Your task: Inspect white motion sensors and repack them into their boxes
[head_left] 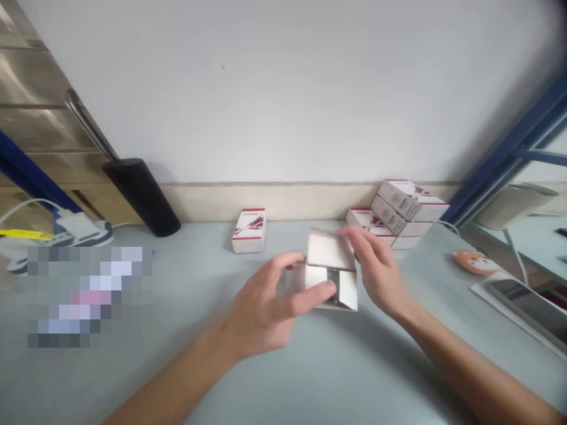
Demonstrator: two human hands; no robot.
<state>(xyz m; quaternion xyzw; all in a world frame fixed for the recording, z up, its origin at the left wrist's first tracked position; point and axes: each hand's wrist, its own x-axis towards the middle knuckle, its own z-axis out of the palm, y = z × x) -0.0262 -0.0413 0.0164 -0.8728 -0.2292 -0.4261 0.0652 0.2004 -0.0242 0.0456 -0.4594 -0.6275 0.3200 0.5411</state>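
A small white cardboard box [331, 249] is between my hands above the table, its lid flap raised and its side flaps folded in. Something dark shows through the gap between those flaps; what it is, I cannot make out. My left hand [270, 304] grips the box from the left, with the thumb laid over the opening and the index finger bent at the back corner. On the other side, my right hand [376, 265] is closed on the box's right edge by the raised lid; part of its fingers is hidden.
One white and red box [249, 231] stands near the wall. Several similar boxes [401, 206] are stacked to the right. A black cylinder [142, 195], a power strip [80, 233] and a blurred-out patch lie left. An orange animal-faced object [475, 262] and a phone [527, 304] are at right.
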